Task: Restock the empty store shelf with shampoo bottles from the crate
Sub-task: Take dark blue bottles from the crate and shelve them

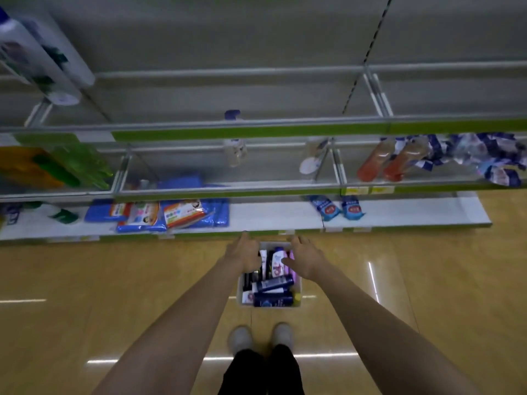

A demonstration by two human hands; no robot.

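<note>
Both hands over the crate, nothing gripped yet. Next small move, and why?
Probably lower the right hand and close it on the white-and-pink bottle just beside its thumb. Both hands hover open over the crate, the left hand also holding nothing. That bottle lies on top of the pile, unburied, and the shelf above has bare stretches to fill.

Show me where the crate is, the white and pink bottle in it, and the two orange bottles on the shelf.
crate (pixel 269 304): head view, near rim.
white and pink bottle (pixel 277 265): head view, label.
orange bottles (pixel 377 162): head view, left bottle's body.
</note>
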